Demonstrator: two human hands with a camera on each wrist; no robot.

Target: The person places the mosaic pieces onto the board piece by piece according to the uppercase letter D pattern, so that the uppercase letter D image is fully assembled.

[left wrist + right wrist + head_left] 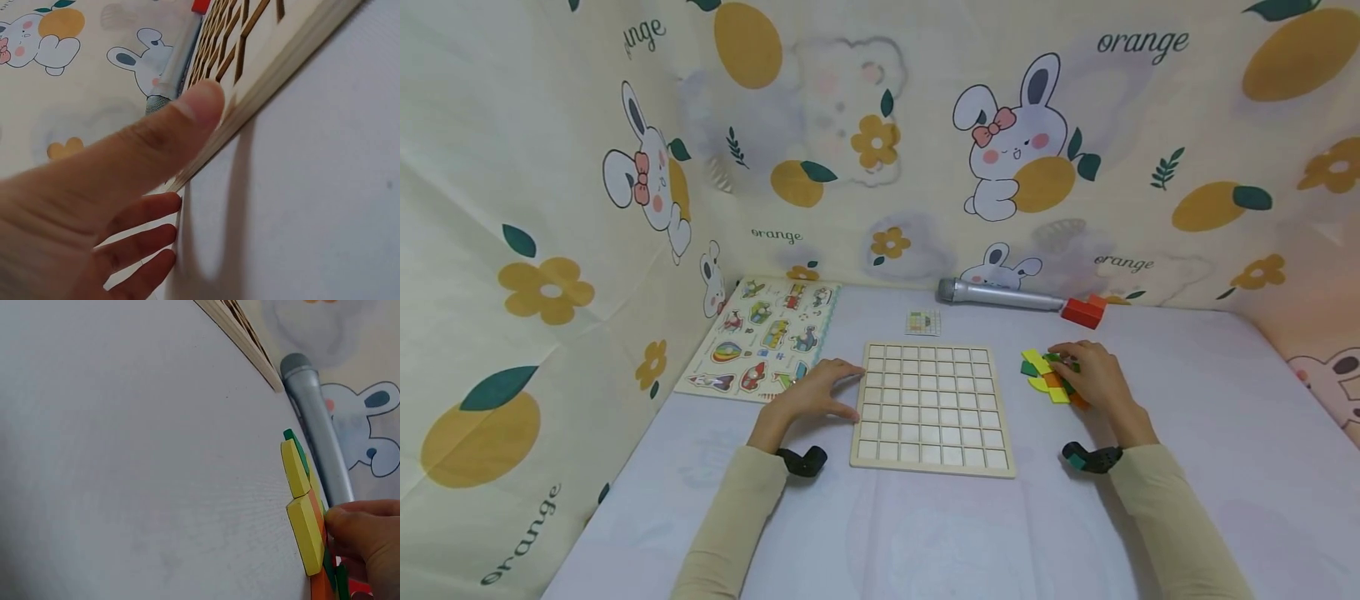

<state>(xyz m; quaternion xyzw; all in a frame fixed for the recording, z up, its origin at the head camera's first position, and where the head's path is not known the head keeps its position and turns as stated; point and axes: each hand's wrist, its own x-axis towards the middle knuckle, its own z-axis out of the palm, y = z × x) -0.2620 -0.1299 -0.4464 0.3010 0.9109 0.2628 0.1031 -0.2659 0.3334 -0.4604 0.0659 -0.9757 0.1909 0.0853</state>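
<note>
A wooden grid board (932, 408) with square cells lies flat at the middle of the table. My left hand (812, 392) is at its left edge, thumb and fingers spread and fairly straight; in the left wrist view the thumb (203, 103) overlaps the board's rim. To the right of the board is a small pile of flat yellow, green and orange blocks (1060, 393). Over this pile my right hand (1093, 379) bends its fingers down among the pieces. Its thumb (350, 528) is right at the blocks, and I cannot tell whether a piece is pinched there.
A picture puzzle board (760, 337) lies at the back left. Behind the grid board is a small patterned card (922, 322). A silver microphone (1000, 295) lies along the back wall, beside red blocks (1084, 312). Printed cloth walls enclose the table's back and sides.
</note>
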